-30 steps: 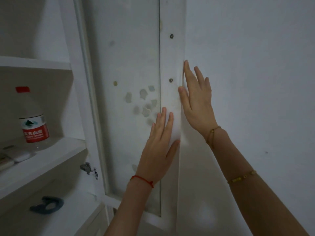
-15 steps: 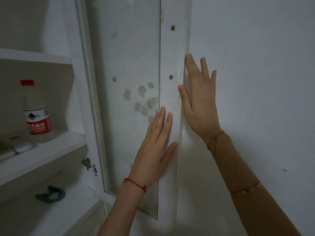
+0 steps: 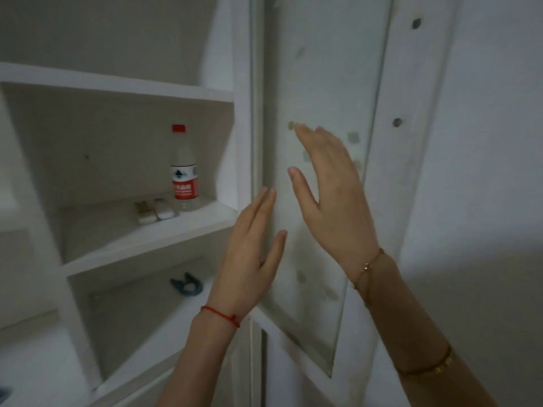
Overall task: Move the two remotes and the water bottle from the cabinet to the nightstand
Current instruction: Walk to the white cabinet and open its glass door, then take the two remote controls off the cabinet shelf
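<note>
A clear water bottle (image 3: pixel 184 171) with a red cap and red label stands upright on the middle shelf (image 3: pixel 152 239) of the white cabinet. Just left of it lie two small white remotes (image 3: pixel 155 212), side by side. My left hand (image 3: pixel 252 254) is raised flat in front of the open glass cabinet door (image 3: pixel 317 83), fingers together and holding nothing. Higher and to the right, my right hand (image 3: pixel 329 189) is spread flat before the same door, also empty. Both hands are to the right of the shelf, well apart from the bottle.
A dark blue clip-like object (image 3: pixel 188 284) lies on the shelf below. Another shelf (image 3: pixel 117 85) runs above the bottle. A plain white wall (image 3: pixel 484 171) fills the right side, behind the swung-open door.
My view has turned left, so the shelves and bottle now sit nearer the centre. Both hands have come off the door's edge and shifted left, in front of its glass.
</note>
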Demonstrator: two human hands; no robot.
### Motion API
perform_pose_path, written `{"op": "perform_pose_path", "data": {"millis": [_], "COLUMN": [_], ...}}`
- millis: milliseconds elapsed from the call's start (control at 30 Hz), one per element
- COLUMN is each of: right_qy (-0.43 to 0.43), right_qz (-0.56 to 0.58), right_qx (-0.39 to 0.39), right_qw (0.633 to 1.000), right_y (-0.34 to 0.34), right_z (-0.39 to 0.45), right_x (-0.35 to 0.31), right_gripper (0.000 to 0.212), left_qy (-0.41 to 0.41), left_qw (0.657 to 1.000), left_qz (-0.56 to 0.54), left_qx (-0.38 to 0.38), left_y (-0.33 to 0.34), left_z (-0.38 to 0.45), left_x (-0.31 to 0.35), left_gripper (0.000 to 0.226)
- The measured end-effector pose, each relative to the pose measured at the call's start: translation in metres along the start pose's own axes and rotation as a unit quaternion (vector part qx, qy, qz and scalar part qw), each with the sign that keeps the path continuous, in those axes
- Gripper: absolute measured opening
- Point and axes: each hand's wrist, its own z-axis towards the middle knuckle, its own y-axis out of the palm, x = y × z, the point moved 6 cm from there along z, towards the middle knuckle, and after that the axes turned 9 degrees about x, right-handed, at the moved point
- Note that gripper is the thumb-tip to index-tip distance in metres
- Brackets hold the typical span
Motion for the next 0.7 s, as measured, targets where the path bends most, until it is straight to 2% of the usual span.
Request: {"op": "perform_pose_path", "data": {"millis": [233, 500, 600, 700], "right_qy": [0.034, 0.081, 0.110, 0.142], "right_qz": [0.122, 0.194, 0.207, 0.207], "right_qx": [-0.080, -0.163, -0.211, -0.269], "right_qw": [0.989, 0.964, 0.949, 0.930], "right_y": [0.082, 0.183, 0.230, 0.270], "right_z": [-0.010, -0.018, -0.017, -0.016], "right_x": [-0.024, -0.047, -0.051, -0.051], "right_gripper": [0.047, 0.040, 0.034, 0.037], "left_qy": [-0.079, -0.196, -0.234, -0.311], "left_qw": [0.984, 0.946, 0.934, 0.915], "left_qz": [0.142, 0.223, 0.236, 0.245], "left_qx": [0.071, 0.133, 0.130, 0.084], "left_y": [-0.071, -0.130, -0.140, -0.138], "left_z": [-0.007, -0.001, 0.019, 0.039], "left_x": [-0.052, -0.123, -0.161, -0.196], "left_gripper": [0.052, 0.046, 0.042, 0.042]}}
